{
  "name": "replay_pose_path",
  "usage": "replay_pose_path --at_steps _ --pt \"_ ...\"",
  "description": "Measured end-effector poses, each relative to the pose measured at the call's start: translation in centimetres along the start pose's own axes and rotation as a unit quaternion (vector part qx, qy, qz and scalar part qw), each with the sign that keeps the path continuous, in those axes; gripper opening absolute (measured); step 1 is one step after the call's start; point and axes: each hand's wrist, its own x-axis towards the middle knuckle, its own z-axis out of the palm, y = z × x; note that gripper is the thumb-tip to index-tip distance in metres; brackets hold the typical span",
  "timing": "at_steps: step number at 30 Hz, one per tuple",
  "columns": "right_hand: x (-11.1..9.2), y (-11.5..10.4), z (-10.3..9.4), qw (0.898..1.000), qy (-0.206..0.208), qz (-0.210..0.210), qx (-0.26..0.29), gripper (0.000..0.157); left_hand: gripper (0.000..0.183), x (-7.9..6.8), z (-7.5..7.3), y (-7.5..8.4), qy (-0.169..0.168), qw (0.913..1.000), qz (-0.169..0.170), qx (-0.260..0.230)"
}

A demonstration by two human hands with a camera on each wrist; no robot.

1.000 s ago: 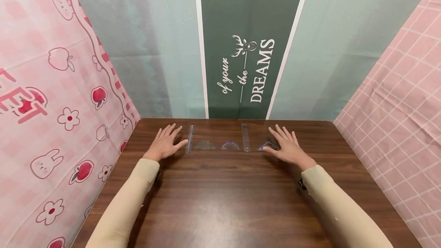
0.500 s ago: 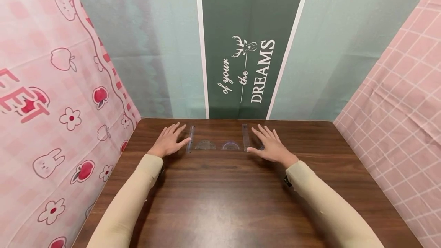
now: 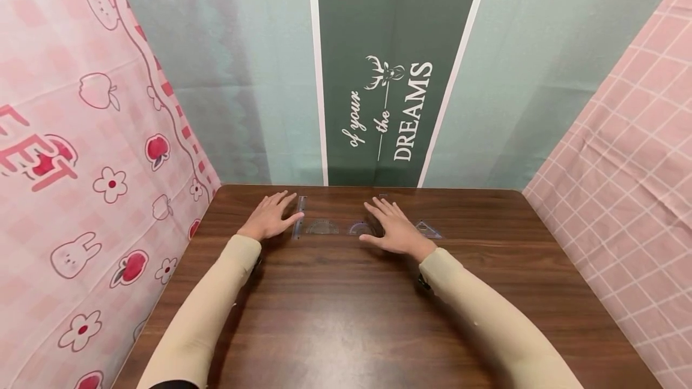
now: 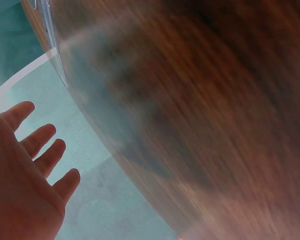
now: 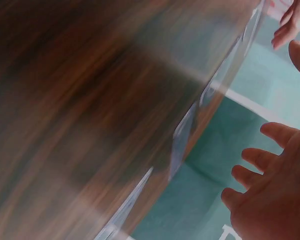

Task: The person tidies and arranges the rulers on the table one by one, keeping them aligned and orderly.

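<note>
In the head view my left hand [image 3: 270,216] is spread beside a clear ruler [image 3: 298,232], its thumb overlapping the ruler. My right hand [image 3: 397,227], fingers spread, hovers over a second clear ruler [image 3: 383,196], hiding most of it. Its thumb and fingertips reach the purple-tinted protractor [image 3: 357,229], covering part of that. A clear protractor [image 3: 322,228] lies between the hands. Right of the right hand is a clear set square [image 3: 429,230]. Both wrist views show the hands raised off the tabletop, holding nothing.
The brown wooden table [image 3: 346,305] ends at a grey-green curtain [image 3: 259,77] with a dark printed band. Pink patterned cloth [image 3: 81,197] hangs on the left, pink checked cloth [image 3: 622,197] on the right.
My right hand has swept left from above the set square to the second ruler and purple-tinted protractor, uncovering the set square. The left hand has shifted slightly right.
</note>
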Motion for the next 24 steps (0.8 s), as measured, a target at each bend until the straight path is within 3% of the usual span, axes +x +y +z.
replay_pose_path --at_steps 16,24 --pt "4.2 -4.7 2.7 0.999 -0.026 -0.030 0.010 0.097 0.085 2.4 0.4 0.5 -0.026 0.9996 0.002 0.001" --pt "6.0 -6.6 3.1 0.998 -0.036 -0.033 0.026 0.096 0.082 3.1 0.7 -0.3 -0.034 0.9993 -0.011 -0.013"
